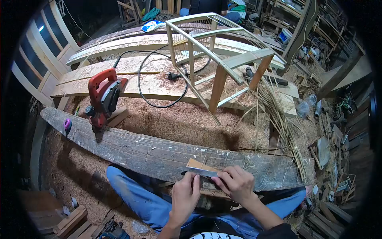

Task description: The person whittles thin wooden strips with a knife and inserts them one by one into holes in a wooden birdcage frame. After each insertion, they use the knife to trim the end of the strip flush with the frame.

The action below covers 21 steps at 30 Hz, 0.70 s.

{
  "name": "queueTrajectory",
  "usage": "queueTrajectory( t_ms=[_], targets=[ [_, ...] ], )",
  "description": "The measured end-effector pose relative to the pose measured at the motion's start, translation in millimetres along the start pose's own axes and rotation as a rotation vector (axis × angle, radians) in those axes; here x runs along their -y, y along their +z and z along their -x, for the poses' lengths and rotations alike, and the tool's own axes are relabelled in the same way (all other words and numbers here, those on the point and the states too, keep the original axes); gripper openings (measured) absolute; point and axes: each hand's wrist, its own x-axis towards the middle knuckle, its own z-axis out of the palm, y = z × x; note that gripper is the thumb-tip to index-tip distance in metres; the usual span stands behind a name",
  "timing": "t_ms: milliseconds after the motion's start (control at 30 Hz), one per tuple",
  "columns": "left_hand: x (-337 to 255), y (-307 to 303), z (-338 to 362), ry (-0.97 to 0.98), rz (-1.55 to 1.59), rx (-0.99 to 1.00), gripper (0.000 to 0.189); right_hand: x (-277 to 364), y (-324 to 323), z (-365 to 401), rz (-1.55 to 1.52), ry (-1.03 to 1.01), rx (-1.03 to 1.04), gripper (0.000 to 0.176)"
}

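Observation:
A flat, pointed metal knife (201, 171) lies crosswise between my two hands, just above the plank bench (159, 154). My right hand (238, 185) is closed round the knife's right end, so its handle is hidden. Thumb and fingers of my left hand (184, 194) are pinched together against the near side of the blade. What they grip there is too small or too covered to make out. Behind the blade a small tan wooden piece (195, 163) with tiny holes rests on the bench.
A red electric planer (104, 95) stands at the bench's left, near a purple roll (67, 124). Beyond are a wooden frame with thin slats (221, 71), a black cable (140, 81), planed boards (75, 81) and a bundle of thin strips (280, 123). Another person (207, 6) sits far back.

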Motion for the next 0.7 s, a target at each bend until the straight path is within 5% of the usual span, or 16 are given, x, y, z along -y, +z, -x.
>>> queueTrajectory(
  t_ms=[700],
  targets=[
    [13.2, -0.3, 11.9, 0.000, 0.143, 0.027, 0.014, 1.5, 0.1, -1.1, -0.009, 0.038, 0.018, 0.026]
  ],
)
